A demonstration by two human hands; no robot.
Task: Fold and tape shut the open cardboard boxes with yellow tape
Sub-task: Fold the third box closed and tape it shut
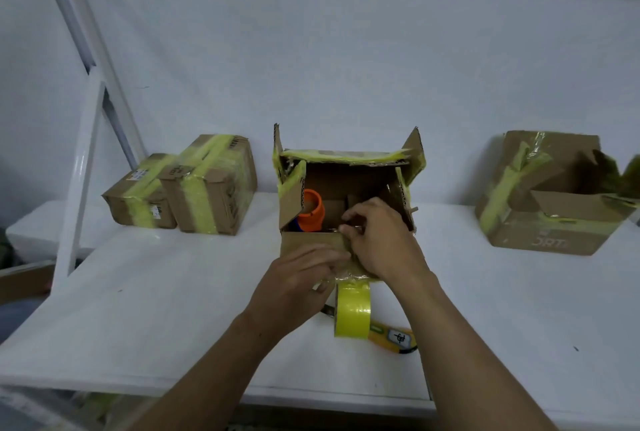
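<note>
The folding step is in hand. The open box [346, 184] stands mid-worktop [138, 292] with its left, right and far flaps raised, ragged yellow tape along their edges and an orange piece [311, 210] inside. The right hand [381, 240] pinches the edge of the near flap [304, 240], and the left hand [301, 281] curls round it lower down. Next, that flap probably needs folding inward before the yellow tape roll [352, 313], just near of the box, is picked up.

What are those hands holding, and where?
Both the left hand and right hand grip the near flap of the open cardboard box, at its edge.
</note>
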